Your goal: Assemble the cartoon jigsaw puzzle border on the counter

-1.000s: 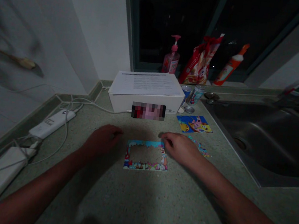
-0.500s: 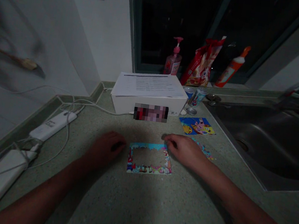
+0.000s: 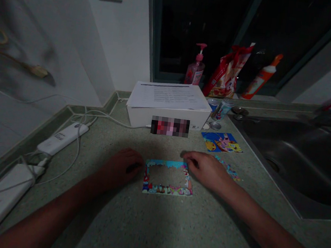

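Note:
A cartoon jigsaw puzzle border [image 3: 165, 189] lies flat on the counter, its middle showing bare stone. Beside its left edge rests my left hand [image 3: 122, 165], fingers curled, fingertips close to the upper left corner; whether they touch it I cannot tell. My right hand [image 3: 205, 166] is at the upper right corner, thumb and fingers drawn together, with anything between them hidden. Small loose puzzle pieces [image 3: 229, 169] lie just beyond my right hand, partly covered by it. A blue picture card [image 3: 222, 142] with cartoon figures lies farther back on the right.
At the back stands a white box [image 3: 139, 115] with a printed sheet on top and a blurred-out item against its front. Cans [image 3: 224, 109] and lids are beside it. A metal sink [image 3: 295, 157] borders the right. Power strips [image 3: 63, 137] and cables run along the left.
The camera view has shifted slightly, so everything sits a little farther right and lower. My left fingertips are slightly closer to the puzzle border; my right hand stays at its corner.

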Action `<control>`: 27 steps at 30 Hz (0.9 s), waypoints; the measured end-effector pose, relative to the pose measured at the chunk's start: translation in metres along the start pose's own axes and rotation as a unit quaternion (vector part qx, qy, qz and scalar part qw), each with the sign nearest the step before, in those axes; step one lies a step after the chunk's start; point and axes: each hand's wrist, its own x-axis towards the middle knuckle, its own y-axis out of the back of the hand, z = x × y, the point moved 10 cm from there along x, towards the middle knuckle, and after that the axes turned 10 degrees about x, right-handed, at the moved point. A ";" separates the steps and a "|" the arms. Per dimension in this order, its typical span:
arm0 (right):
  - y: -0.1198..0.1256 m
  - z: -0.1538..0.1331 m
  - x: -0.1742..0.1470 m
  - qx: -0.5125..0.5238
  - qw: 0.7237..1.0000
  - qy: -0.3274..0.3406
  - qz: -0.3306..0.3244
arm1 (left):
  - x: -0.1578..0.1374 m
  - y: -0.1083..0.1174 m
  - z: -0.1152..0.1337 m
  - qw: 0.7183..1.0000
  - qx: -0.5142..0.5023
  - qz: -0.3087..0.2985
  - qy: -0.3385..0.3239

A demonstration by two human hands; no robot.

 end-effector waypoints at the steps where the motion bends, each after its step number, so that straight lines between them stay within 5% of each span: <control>1: 0.000 -0.001 0.000 0.001 1.000 0.003 0.001 | 0.000 0.000 0.001 1.000 -0.002 0.000 -0.002; 8: 0.005 -0.005 0.000 -0.002 1.000 0.028 0.012 | 0.000 -0.001 0.000 1.000 -0.008 0.003 -0.004; 17: 0.048 -0.010 -0.003 -0.012 0.996 0.072 0.045 | -0.001 0.000 0.009 0.999 -0.007 0.012 -0.032; 27: 0.026 -0.007 -0.041 0.034 0.994 0.097 0.032 | 0.000 -0.003 0.012 0.999 -0.009 0.013 -0.045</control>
